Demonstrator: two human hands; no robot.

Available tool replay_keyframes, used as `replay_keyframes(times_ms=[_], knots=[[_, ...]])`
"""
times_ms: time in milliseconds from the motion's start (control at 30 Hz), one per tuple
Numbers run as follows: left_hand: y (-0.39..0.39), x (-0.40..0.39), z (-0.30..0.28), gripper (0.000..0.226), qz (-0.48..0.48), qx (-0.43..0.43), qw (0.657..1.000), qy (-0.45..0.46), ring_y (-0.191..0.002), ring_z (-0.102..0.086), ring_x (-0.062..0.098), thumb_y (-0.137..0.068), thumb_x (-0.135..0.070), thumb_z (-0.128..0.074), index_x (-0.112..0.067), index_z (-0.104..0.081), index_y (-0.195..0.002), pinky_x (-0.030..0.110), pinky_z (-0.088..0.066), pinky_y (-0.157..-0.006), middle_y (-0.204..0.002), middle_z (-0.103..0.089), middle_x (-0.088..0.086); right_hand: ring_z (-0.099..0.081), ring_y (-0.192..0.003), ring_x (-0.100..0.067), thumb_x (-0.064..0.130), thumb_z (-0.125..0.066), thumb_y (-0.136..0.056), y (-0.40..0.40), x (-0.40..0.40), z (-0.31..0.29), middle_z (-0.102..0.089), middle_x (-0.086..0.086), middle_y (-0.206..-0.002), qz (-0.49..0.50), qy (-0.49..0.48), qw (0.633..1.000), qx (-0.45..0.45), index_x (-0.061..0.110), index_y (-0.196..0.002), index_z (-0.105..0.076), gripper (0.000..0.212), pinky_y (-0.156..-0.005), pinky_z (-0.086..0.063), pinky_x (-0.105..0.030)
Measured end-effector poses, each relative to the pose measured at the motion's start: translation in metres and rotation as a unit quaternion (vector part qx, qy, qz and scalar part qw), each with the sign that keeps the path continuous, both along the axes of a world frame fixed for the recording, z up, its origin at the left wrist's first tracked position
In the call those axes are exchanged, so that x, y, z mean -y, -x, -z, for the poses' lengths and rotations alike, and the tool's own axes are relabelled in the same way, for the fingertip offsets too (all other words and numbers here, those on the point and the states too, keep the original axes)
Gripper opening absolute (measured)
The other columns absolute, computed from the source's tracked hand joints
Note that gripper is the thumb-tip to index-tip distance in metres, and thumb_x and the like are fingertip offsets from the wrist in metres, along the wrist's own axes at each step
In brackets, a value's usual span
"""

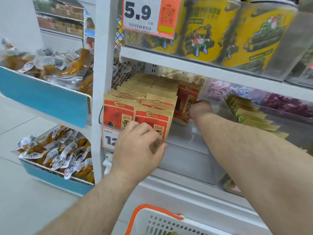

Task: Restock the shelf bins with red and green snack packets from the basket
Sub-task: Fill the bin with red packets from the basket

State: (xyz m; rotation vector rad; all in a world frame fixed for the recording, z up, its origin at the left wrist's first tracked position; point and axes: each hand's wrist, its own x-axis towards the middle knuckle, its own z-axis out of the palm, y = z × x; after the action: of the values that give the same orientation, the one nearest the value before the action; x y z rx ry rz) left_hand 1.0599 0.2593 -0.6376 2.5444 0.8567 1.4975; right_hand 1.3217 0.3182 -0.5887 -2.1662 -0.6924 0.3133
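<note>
Two rows of red snack packets (149, 99) stand upright in a clear shelf bin (186, 150). My left hand (137, 146) grips the lower edge of the front packet (152, 122) of the right row. My right hand (200, 109) reaches deep into the bin and pinches a single red packet (186, 102) standing behind that row. To the right, green-edged packets (250, 116) lean in the neighbouring clear bin. The white basket (160, 223) with an orange handle sits at the bottom edge; a bit of something green shows inside it.
Yellow canisters (211, 28) fill the shelf above, behind a 5.9 price tag (142, 14). A white upright post (101, 82) borders the bin on the left. Blue-fronted trays (44, 95) of yellow snack pouches stand further left. Pink and purple sweets (279, 102) lie behind the green packets.
</note>
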Motion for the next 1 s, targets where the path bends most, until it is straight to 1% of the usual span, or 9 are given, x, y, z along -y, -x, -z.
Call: replay_keyframes(times_ms=[133, 267, 333, 400, 500, 633, 767, 900, 1000], knots=[[-0.002, -0.001, 0.002, 0.022, 0.0, 0.01, 1.0, -0.008, -0.078, -0.05, 0.023, -0.078, -0.039, -0.067, -0.018, -0.071, -0.074, 0.037, -0.043, -0.07, -0.076, -0.061, -0.006, -0.064, -0.099, -0.023, 0.015, -0.056, -0.091, -0.002, -0.003, 0.005, -0.066, -0.011, -0.116, 0.045, 0.02, 0.997, 0.065, 0.01, -0.098, -0.052, 0.01, -0.067, -0.042, -0.026], [-0.002, 0.001, 0.001, 0.025, -0.004, 0.006, 1.0, -0.004, -0.079, -0.05, 0.023, -0.079, -0.042, -0.063, -0.018, -0.071, -0.075, 0.038, -0.045, -0.069, -0.076, -0.061, -0.006, -0.048, -0.063, -0.014, 0.013, -0.06, -0.091, -0.002, 0.006, 0.001, -0.053, -0.001, -0.081, 0.025, -0.047, 0.997, -0.061, 0.018, -0.074, -0.044, 0.023, -0.054, -0.042, -0.023], [-0.001, 0.001, 0.001, 0.025, -0.005, 0.004, 1.0, -0.001, -0.079, -0.05, 0.022, -0.079, -0.042, -0.062, -0.019, -0.071, -0.075, 0.038, -0.045, -0.07, -0.076, -0.061, -0.006, -0.06, -0.07, -0.02, 0.016, -0.063, -0.085, 0.001, 0.006, 0.002, -0.065, -0.006, -0.085, 0.036, -0.057, 0.995, -0.069, 0.014, -0.08, -0.053, 0.012, -0.063, -0.051, -0.027], [-0.001, 0.002, 0.0, 0.025, -0.005, 0.002, 1.0, 0.003, -0.079, -0.05, 0.022, -0.079, -0.042, -0.062, -0.019, -0.071, -0.075, 0.038, -0.045, -0.07, -0.076, -0.061, -0.006, -0.069, -0.081, -0.026, 0.019, -0.066, -0.08, 0.005, 0.006, 0.002, -0.072, -0.009, -0.089, 0.052, -0.064, 0.994, -0.071, 0.009, -0.085, -0.058, 0.014, -0.073, -0.057, -0.034], [0.0, 0.003, -0.001, 0.026, -0.004, -0.003, 1.0, 0.009, -0.081, -0.05, 0.021, -0.08, -0.043, -0.06, -0.019, -0.071, -0.076, 0.037, -0.046, -0.07, -0.077, -0.061, -0.007, -0.072, -0.081, -0.027, 0.016, -0.068, -0.077, 0.004, 0.004, 0.004, -0.073, -0.009, -0.089, 0.058, -0.072, 0.992, -0.088, 0.008, -0.083, -0.058, 0.015, -0.071, -0.057, -0.034], [0.0, 0.003, -0.002, 0.026, -0.007, -0.01, 1.0, 0.014, -0.081, -0.05, 0.02, -0.079, -0.044, -0.061, -0.02, -0.071, -0.076, 0.035, -0.044, -0.071, -0.078, -0.061, -0.008, -0.072, -0.078, -0.028, 0.012, -0.065, -0.076, -0.005, 0.0, 0.007, -0.074, -0.01, -0.088, 0.059, -0.055, 0.994, -0.078, 0.005, -0.096, -0.065, 0.021, -0.078, -0.061, -0.043], [-0.002, 0.005, -0.004, 0.016, -0.006, -0.007, 1.0, 0.003, -0.08, -0.052, 0.021, -0.074, -0.034, -0.071, -0.018, -0.071, -0.077, 0.036, -0.047, -0.071, -0.078, -0.063, -0.007, -0.071, -0.083, -0.027, 0.011, -0.06, -0.083, 0.011, 0.011, -0.003, -0.073, -0.01, -0.092, 0.073, -0.041, 0.996, -0.011, 0.003, -0.096, -0.066, 0.016, -0.076, -0.06, -0.036], [-0.007, 0.019, -0.01, 0.018, 0.022, 0.012, 1.0, -0.017, -0.082, -0.053, 0.022, -0.074, -0.028, -0.069, -0.015, -0.071, -0.087, 0.038, -0.048, -0.069, -0.085, -0.061, -0.002, -0.066, -0.074, -0.022, 0.008, -0.055, -0.088, 0.03, 0.038, -0.021, -0.07, -0.008, -0.096, 0.056, 0.001, 0.997, 0.055, 0.006, -0.102, -0.066, 0.018, -0.052, -0.047, -0.025], [-0.01, 0.042, -0.012, 0.024, 0.08, -0.003, 0.997, -0.013, -0.081, -0.054, 0.019, -0.075, -0.03, -0.06, -0.014, -0.068, -0.093, 0.032, -0.047, -0.067, -0.088, -0.059, -0.001, -0.066, -0.089, -0.024, 0.007, -0.056, -0.087, 0.05, 0.076, -0.031, -0.068, -0.007, -0.101, 0.01, -0.069, 0.994, 0.088, 0.01, -0.116, -0.062, 0.03, -0.071, -0.054, -0.027]])
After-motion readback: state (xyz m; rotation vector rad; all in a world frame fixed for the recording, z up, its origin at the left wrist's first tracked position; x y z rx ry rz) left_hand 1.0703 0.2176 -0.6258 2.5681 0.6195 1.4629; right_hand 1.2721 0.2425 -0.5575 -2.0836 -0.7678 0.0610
